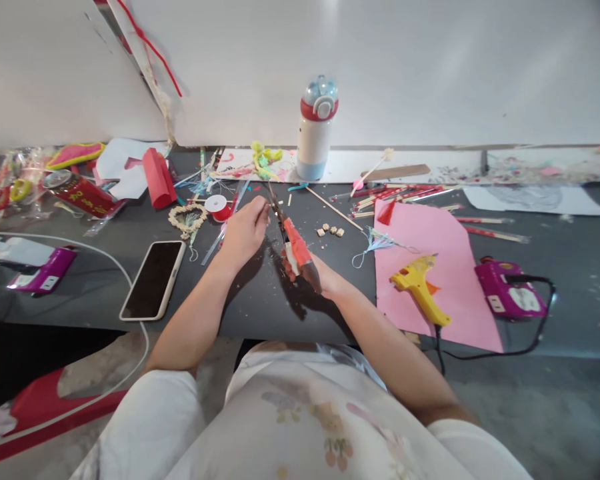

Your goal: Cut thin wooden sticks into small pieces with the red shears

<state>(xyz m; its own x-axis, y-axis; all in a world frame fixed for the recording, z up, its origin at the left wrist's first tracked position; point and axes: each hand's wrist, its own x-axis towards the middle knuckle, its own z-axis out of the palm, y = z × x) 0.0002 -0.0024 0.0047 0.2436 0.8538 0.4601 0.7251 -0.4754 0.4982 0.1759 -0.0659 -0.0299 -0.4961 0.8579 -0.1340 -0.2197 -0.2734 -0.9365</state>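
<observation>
Red-handled pliers (296,241): above the grey table (260,310), between the hands; long axis slanting, head pointing away and leftward, handles toward the wearer.
Right hand (326,276): wrapped round the handles.
Left hand (246,230): fingers curled closed beside the head; cannot tell what they pinch.
Good handling: probably fingertips clear of the jaws, squeeze steady.
Wooden bits (331,231): right of the pliers.

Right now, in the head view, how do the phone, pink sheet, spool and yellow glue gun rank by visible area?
Largest to smallest:
1. Pink sheet
2. Phone
3. Yellow glue gun
4. Spool
</observation>
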